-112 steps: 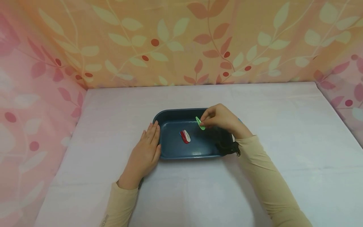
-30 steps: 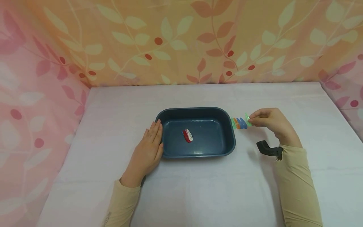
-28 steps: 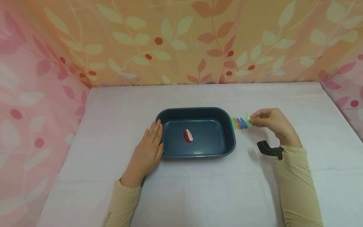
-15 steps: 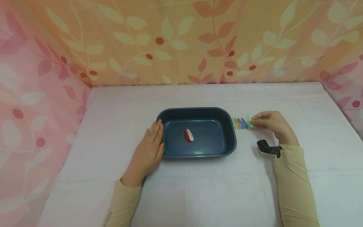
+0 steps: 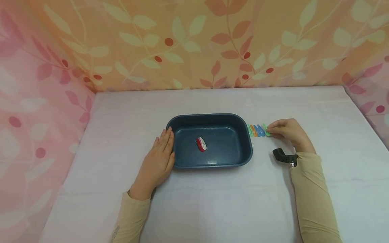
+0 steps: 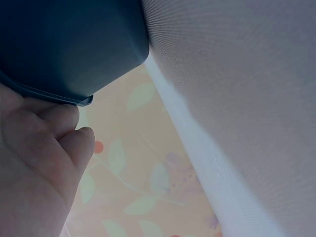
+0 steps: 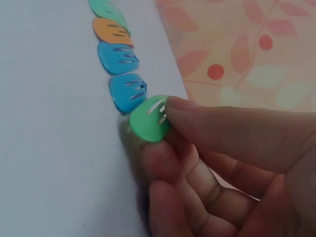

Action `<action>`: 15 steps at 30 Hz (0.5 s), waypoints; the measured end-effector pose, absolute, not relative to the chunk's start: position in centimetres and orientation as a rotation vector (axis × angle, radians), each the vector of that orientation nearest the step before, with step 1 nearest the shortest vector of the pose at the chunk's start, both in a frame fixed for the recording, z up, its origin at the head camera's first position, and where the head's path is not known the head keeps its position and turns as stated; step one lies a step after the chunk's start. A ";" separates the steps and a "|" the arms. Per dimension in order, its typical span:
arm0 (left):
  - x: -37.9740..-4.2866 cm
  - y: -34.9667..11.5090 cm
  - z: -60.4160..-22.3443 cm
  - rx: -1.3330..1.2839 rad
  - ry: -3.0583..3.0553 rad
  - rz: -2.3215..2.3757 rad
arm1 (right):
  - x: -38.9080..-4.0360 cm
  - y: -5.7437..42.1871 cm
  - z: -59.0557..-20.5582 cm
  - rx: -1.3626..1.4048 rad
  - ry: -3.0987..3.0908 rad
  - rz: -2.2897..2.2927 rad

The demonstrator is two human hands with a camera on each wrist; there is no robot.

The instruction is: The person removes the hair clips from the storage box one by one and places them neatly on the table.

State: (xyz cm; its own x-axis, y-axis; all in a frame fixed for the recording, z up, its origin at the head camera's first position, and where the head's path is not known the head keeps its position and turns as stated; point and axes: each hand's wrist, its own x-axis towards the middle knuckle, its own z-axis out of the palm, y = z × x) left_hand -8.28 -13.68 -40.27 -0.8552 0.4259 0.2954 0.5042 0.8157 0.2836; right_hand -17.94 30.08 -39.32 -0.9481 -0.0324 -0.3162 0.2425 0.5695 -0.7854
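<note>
My right hand (image 5: pixel 288 132) pinches a green hair clip (image 7: pixel 149 120) between thumb and fingers, at the right end of a row of hair clips on the table. In the right wrist view the row runs away from it: two blue clips (image 7: pixel 128 92), an orange clip (image 7: pixel 112 31) and another green clip (image 7: pixel 106 9). My left hand (image 5: pixel 157 160) lies with straight fingers against the left rim of a dark blue tray (image 5: pixel 209 165). Inside the tray sit a red clip and a white clip (image 5: pixel 203 143), close together; a bit of blue shows beside them.
A white cloth covers the table (image 5: pixel 212 209). Patterned curtains (image 5: pixel 194 44) stand at its back and sides. A black wrist mount (image 5: pixel 284 156) sticks out from the right sleeve, above the table.
My right hand has carried the green clip from above the tray to the right end of the row, then lowered it beside the blue clips. The left hand has stayed at the tray.
</note>
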 end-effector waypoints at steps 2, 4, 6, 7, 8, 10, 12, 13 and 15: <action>-8.3 -13.7 -40.2 -0.722 -2.784 -0.525 | -17.9 30.0 -39.4 0.169 2.516 -1.320; -8.3 -13.7 -40.2 -0.724 -2.781 -0.524 | -17.9 29.9 -39.4 0.167 2.526 -1.313; -8.3 -13.7 -40.2 -0.728 -2.776 -0.522 | -18.0 29.8 -39.5 0.169 2.538 -1.300; -8.3 -13.7 -40.1 -0.730 -2.774 -0.522 | -18.0 29.8 -39.5 0.169 2.548 -1.287; -8.3 -13.7 -40.1 -0.732 -2.773 -0.521 | -18.0 29.8 -39.5 0.167 2.559 -1.277; -8.3 -13.7 -40.1 -0.735 -2.772 -0.522 | -18.1 29.8 -39.5 0.169 2.577 -1.256; -8.3 -13.7 -40.0 -0.735 -2.775 -0.524 | -18.1 29.7 -39.5 0.170 2.595 -1.234; -8.3 -13.7 -40.0 -0.735 -2.777 -0.524 | -18.1 29.7 -39.5 0.173 2.602 -1.222; -8.3 -13.7 -40.0 -0.735 -2.776 -0.525 | -18.1 29.7 -39.5 0.182 2.615 -1.196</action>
